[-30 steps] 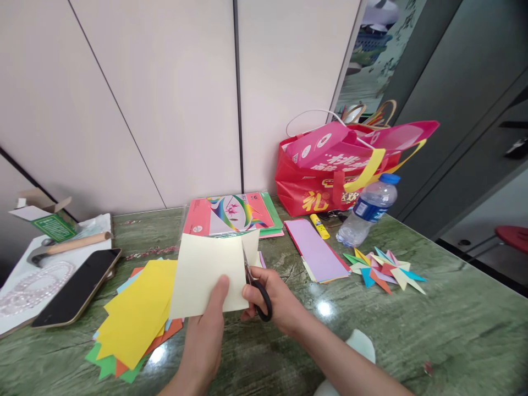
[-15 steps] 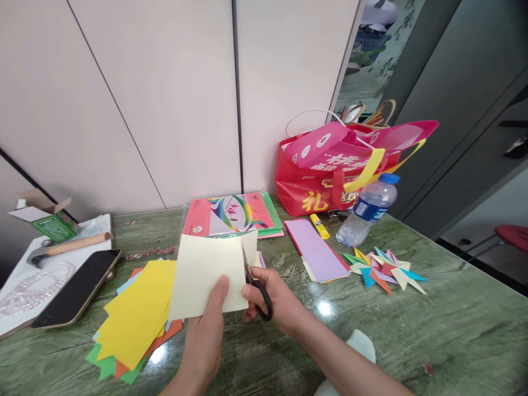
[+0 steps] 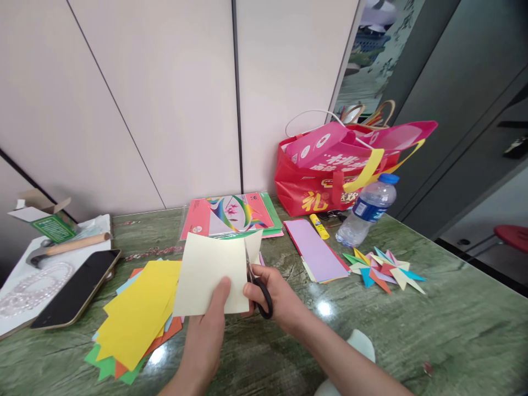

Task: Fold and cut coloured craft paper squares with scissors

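Note:
A cream sheet of paper (image 3: 206,269) is gripped by my left hand (image 3: 210,324), thumb on its face and fingers hidden behind. My right hand (image 3: 272,294) is closed round the black handles of a pair of scissors (image 3: 266,302). Its blades lie along a cut near the sheet's right side, and a strip (image 3: 253,246) right of the cut bends away. Left of my left hand lies a fanned stack of coloured paper (image 3: 140,308), yellow on top. Beyond the sheet is a packet of coloured paper (image 3: 229,213).
Lilac strips (image 3: 317,250), a glue stick (image 3: 319,226), a water bottle (image 3: 367,212) and folded paper pieces (image 3: 383,268) lie right. Behind stands a red bag (image 3: 305,181). On the left are a phone (image 3: 78,286), a hammer-like tool (image 3: 74,246), beads (image 3: 37,289) and a small box (image 3: 51,225).
The cream sheet has shifted slightly right and tilted, and the strip right of the cut stands farther out. Both hands keep their holds.

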Demonstrator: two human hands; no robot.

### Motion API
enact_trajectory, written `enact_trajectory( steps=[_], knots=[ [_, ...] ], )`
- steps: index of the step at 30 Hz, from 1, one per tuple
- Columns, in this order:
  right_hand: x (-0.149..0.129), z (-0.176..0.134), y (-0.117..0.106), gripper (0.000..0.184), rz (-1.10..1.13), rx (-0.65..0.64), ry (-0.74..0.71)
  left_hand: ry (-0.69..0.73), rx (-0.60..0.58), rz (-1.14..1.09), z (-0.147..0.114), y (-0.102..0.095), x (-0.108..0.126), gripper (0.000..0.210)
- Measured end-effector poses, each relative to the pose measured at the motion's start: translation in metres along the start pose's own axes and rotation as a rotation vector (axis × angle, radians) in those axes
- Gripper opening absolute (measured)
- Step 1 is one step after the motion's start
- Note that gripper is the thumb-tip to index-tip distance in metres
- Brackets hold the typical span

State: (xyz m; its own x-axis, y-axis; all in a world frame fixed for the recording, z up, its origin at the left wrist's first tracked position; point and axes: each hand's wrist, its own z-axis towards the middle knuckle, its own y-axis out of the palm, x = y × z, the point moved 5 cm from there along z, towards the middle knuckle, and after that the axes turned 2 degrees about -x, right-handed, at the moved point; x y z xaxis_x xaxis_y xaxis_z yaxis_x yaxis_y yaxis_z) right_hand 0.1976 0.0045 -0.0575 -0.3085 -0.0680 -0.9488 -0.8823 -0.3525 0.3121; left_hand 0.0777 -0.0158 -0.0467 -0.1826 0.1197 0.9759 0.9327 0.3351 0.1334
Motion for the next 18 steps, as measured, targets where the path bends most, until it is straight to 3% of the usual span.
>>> enact_trajectory(
  steps=[18],
  knots=[
    [-0.0015, -0.0004, -0.0007, 0.038, 0.041, 0.018, 0.002, -0.016, -0.012, 0.005, 0.0001, -0.0026, -0.006, 0.054]
  ],
)
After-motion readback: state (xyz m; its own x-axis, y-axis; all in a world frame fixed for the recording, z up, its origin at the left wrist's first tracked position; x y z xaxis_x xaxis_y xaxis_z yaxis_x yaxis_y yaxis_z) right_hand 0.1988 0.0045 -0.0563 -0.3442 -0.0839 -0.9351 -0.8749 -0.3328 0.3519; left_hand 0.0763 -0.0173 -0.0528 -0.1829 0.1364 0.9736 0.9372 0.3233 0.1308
